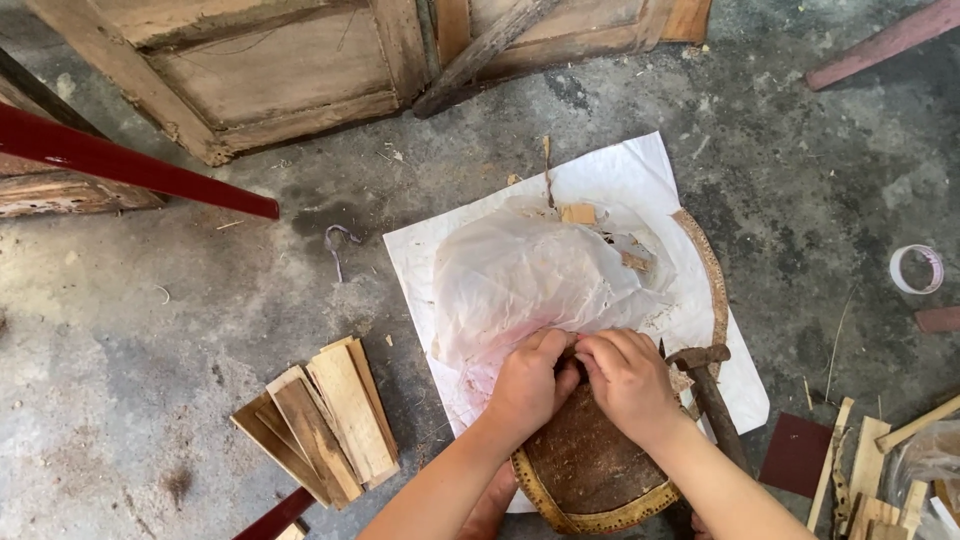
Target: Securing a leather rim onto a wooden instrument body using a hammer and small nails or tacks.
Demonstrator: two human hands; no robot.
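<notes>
A round brown seat panel [590,465] with a studded gold rim lies on a white sheet [620,175] on the concrete floor. A crumpled translucent plastic film [520,275] covers its far half. My left hand [530,380] and my right hand [628,380] meet at the near edge of that film, fingers curled and pinching it against the panel. A hammer [712,390] with a rusty head and wooden handle rests just right of my right hand, along my forearm.
A stack of short wooden slats [320,420] lies at the lower left. A dark red bar [130,165] crosses the upper left, below old wooden door frames [260,70]. A tape roll [915,268], a dark red sheet [797,452] and wood scraps [880,470] sit at right.
</notes>
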